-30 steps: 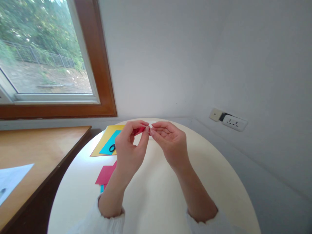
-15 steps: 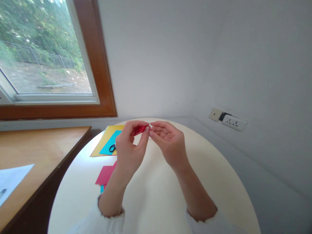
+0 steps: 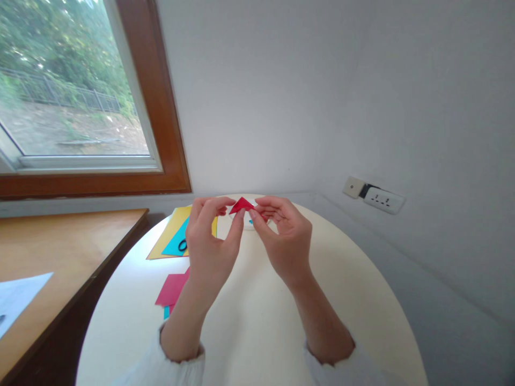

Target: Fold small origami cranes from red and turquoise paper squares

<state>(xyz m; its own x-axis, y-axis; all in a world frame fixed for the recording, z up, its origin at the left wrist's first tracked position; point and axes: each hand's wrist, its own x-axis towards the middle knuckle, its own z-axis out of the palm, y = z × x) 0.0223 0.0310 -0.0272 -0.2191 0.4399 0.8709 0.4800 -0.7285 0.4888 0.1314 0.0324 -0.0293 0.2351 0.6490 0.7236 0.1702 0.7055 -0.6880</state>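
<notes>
A small red piece of folded paper (image 3: 242, 205), with a pointed top, is held up above the far part of the round table. My left hand (image 3: 213, 230) pinches its left side between thumb and fingers. On the other side, my right hand (image 3: 285, 230) grips the paper's right end, its thumb close to the left thumb. Part of the paper is hidden behind the fingers. Behind the hands, a pale round dish (image 3: 250, 225) with a bit of blue in it shows in part.
Yellow paper (image 3: 161, 244) and blue paper (image 3: 172, 247) lie at the left, with black-handled scissors (image 3: 182, 245) on top, partly covered by my left hand. Nearer is pink paper (image 3: 171, 289). A wooden desk (image 3: 100, 236) stands left of the round table (image 3: 257, 332); walls rise behind.
The hands have moved slightly apart, and the red paper now shows as a peaked shape between them. The dish behind has come into view.
</notes>
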